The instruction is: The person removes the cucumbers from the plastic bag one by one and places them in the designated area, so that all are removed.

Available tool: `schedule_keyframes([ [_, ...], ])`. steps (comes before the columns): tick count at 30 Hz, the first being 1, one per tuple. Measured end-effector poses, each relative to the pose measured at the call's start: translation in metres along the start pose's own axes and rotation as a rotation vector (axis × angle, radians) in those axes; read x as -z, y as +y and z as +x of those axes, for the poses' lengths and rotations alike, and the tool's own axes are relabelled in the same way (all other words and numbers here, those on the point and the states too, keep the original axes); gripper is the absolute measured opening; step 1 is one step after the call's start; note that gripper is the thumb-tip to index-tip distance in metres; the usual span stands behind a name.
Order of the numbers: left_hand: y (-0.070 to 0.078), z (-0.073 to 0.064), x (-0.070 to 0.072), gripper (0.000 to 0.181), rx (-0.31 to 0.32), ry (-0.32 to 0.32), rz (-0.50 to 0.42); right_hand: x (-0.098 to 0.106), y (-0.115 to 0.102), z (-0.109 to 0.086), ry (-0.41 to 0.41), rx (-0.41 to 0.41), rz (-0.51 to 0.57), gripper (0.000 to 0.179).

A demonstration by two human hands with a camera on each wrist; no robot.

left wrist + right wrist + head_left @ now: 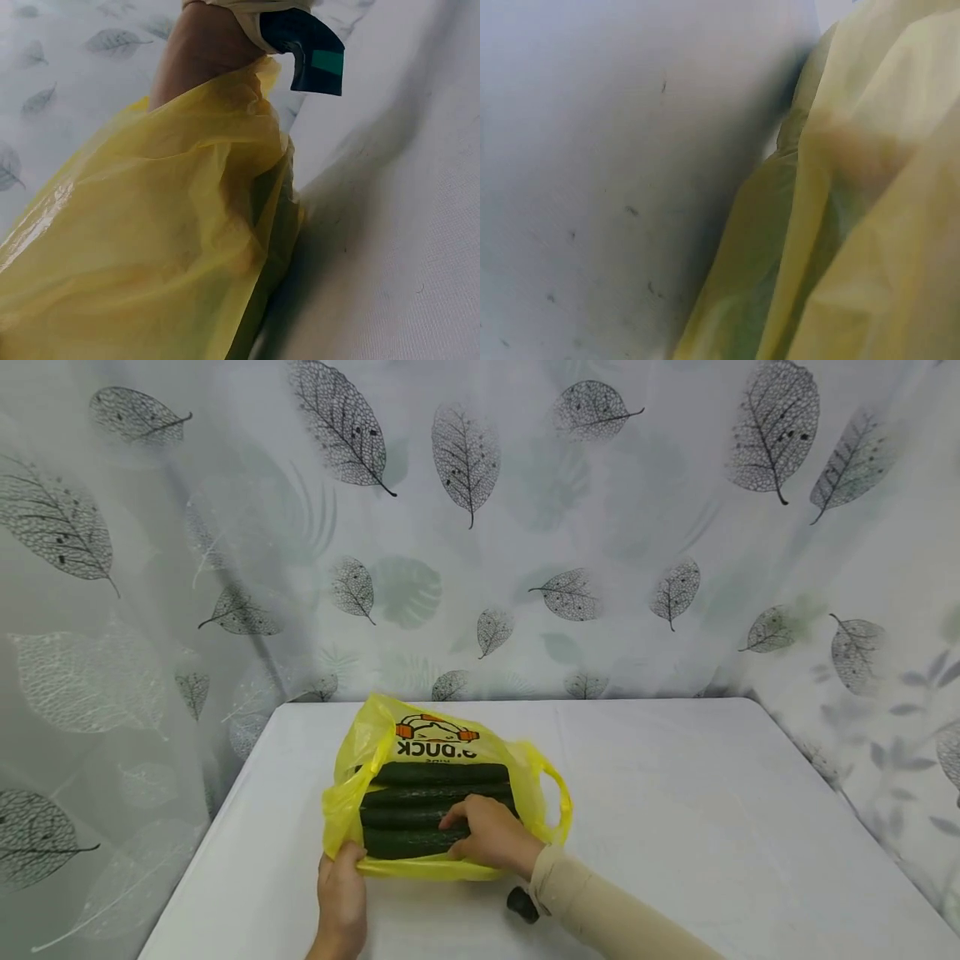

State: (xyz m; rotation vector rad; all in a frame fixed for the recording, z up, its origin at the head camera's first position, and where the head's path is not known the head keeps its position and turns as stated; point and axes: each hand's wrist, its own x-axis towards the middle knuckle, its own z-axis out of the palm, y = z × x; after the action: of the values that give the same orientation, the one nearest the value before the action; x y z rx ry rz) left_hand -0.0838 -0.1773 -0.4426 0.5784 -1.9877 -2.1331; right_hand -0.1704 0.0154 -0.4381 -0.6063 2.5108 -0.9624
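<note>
A yellow plastic bag lies on the table with its mouth facing me and several dark green cucumbers lying crosswise inside. My left hand grips the bag's near left edge, thumb over the rim. Through the mouth reaches my right hand, its fingers and thumb curled about the nearest cucumber. In the left wrist view the yellow film covers most of that right hand, its bare wrist showing above. The right wrist view is largely filled by the bag's side, with fingers blurred behind it.
The bag stands on a white-covered table. A loose yellow handle sticks out at the bag's right. Behind hangs a leaf-printed curtain. A dark wrist camera hangs below the right sleeve.
</note>
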Motion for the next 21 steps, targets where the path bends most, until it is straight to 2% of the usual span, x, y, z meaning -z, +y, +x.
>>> schedule_keyframes([
  [7,-0.0003,-0.0001,-0.0010,0.053,-0.016,0.020,-0.031,0.0033,0.0059,-0.0008,0.043,0.024,0.144,0.028],
  [17,0.0035,-0.0033,-0.0028,0.052,-0.077,0.031,-0.090,0.0055,0.0081,0.0024,0.077,0.022,0.165,0.030],
  [21,0.0046,-0.0042,-0.0031,0.052,-0.075,0.030,-0.090,0.0064,0.0082,0.0037,0.079,0.028,0.171,0.030],
])
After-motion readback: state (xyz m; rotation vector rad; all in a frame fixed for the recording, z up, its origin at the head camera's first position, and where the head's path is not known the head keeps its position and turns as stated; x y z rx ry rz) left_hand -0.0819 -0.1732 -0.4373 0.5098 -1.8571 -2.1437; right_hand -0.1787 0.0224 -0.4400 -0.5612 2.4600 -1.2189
